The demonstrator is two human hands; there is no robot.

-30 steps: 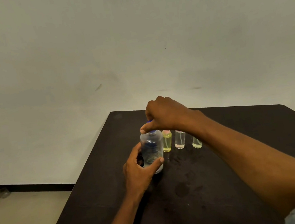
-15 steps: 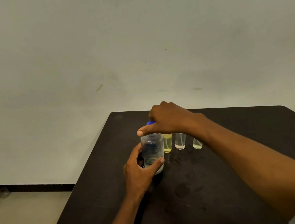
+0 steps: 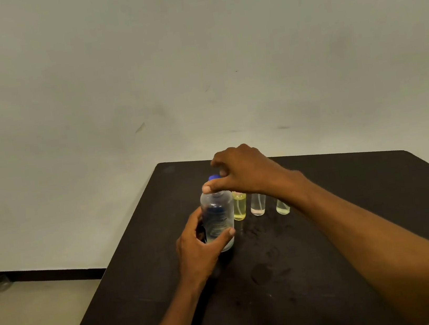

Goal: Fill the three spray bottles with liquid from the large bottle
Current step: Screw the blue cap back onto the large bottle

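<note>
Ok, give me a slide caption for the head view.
Left hand steadies the large bottle on the table while the right hand grips its blue cap, three spray bottles lined up beside it.

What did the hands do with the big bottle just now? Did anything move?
The right hand shifted its fingers round the blue cap, as if twisting it, and more of the cap shows now. The left hand kept gripping the large bottle, upright on the table. The three spray bottles did not move.
</note>
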